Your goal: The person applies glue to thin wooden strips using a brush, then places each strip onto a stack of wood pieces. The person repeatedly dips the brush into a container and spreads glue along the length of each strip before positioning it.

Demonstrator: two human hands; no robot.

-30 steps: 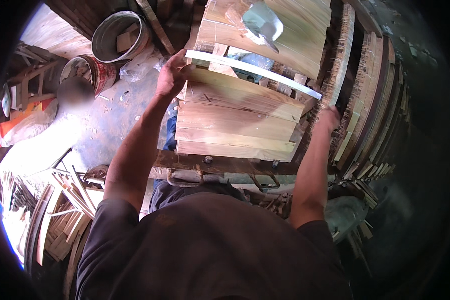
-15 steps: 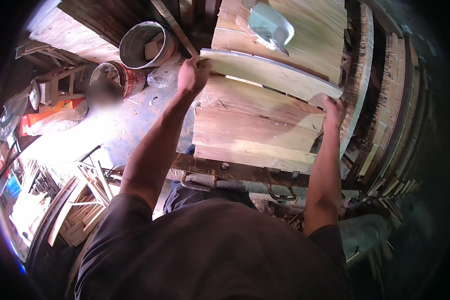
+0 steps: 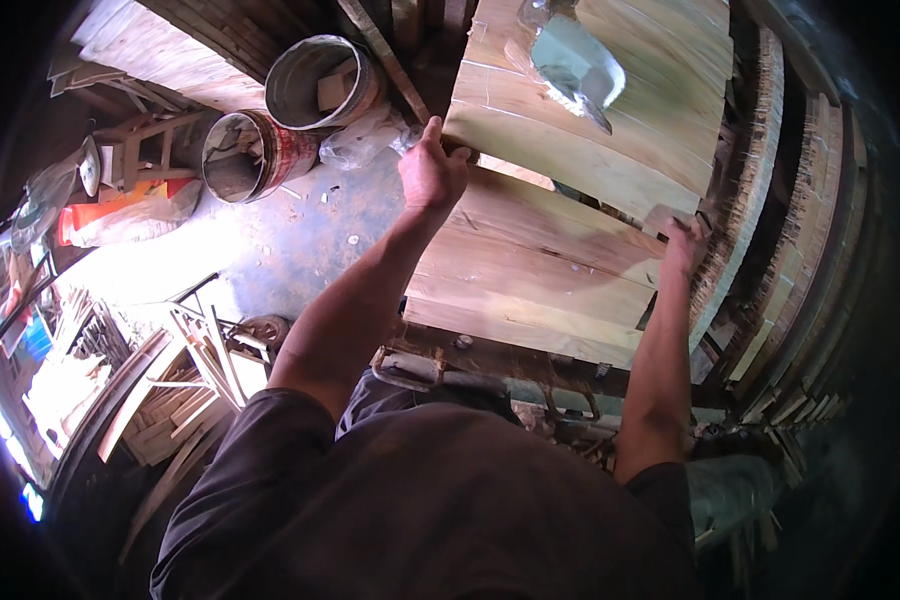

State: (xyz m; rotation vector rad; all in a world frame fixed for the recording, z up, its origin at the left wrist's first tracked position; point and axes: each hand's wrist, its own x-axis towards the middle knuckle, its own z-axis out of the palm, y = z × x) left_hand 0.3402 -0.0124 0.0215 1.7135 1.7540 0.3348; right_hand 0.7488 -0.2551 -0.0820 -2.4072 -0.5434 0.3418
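While 2 buckets (image 3: 280,120) stand, littered concrete floor (image 3: 300,240)

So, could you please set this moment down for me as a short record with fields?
setting: a wood workshop seen from above
left hand: grips the left end of a pale curved board
right hand: grips the board's right end
under the board: a stack of similar boards
floor, left: two round buckets
right: planks on edge
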